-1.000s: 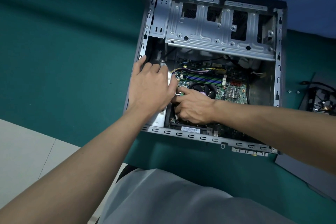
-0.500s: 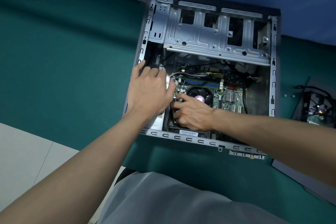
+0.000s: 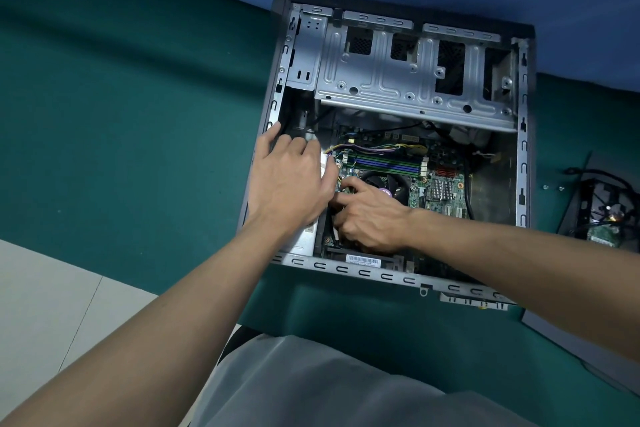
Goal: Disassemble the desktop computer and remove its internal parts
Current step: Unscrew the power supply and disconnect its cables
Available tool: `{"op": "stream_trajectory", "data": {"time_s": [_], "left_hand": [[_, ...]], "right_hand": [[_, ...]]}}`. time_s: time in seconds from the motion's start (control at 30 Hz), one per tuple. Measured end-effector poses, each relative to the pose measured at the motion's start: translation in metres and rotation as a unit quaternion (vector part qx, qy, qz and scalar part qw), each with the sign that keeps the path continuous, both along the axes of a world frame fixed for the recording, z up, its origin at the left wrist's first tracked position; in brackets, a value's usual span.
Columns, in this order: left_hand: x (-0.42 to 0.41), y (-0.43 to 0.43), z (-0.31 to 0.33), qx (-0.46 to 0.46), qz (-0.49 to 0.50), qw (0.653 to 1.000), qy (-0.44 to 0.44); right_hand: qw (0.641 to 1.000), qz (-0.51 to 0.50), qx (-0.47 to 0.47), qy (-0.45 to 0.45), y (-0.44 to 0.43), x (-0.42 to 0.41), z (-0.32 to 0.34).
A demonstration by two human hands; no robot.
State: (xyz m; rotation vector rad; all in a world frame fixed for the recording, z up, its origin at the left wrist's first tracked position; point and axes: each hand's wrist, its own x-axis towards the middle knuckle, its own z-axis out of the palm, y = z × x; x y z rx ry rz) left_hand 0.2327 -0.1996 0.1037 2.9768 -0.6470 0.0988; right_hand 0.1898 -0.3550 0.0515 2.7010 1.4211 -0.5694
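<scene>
Green cloth covers the worktop (image 3: 138,114), and the open computer case (image 3: 523,163) lies on its side at the far middle of it. The left hand (image 3: 291,184) rests on the silver power supply (image 3: 303,241) at the left wall of the case, its fingers nearly straight and holding nothing. The right hand (image 3: 372,220) is inside, over the motherboard (image 3: 446,199) beside the black fan (image 3: 377,180). Its fingers are curled, but I cannot tell what they hold.
</scene>
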Motion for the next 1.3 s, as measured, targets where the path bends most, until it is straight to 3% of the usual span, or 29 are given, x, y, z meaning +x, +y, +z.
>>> {"op": "stream_trajectory", "data": {"time_s": [0.2, 0.5, 0.6, 0.77, 0.83, 0.93, 1.17, 1.3], "left_hand": [[-0.001, -0.001, 0.0, 0.004, 0.001, 1.0, 0.004], [-0.001, -0.001, -0.001, 0.002, 0.001, 1.0, 0.005], [0.0, -0.002, 0.0, 0.003, -0.002, 1.0, 0.005], [0.0, 0.0, 0.001, 0.006, 0.0, 1.0, 0.007], [0.0, 0.0, 0.001, 0.004, 0.0, 1.0, 0.011], [-0.001, 0.0, 0.001, -0.005, -0.004, 1.0, 0.008], [-0.001, 0.0, 0.001, -0.007, -0.001, 1.0, 0.002], [-0.002, 0.0, -0.001, -0.008, 0.001, 1.0, -0.001]], "right_hand": [[0.999, 0.024, -0.009, -0.02, 0.003, -0.005, 0.0], [0.999, -0.007, -0.037, 0.019, 0.0, -0.007, 0.003], [0.999, -0.022, -0.005, 0.028, -0.009, -0.005, 0.016], [0.992, -0.109, 0.053, 0.043, -0.012, -0.01, 0.038], [0.983, -0.164, 0.084, -0.001, -0.019, -0.01, 0.051], [0.958, -0.278, 0.06, -0.025, -0.045, 0.001, 0.074], [0.903, -0.408, 0.09, 0.097, -0.065, 0.022, 0.084], [0.913, -0.386, 0.128, -0.023, -0.05, 0.03, 0.076]]}}
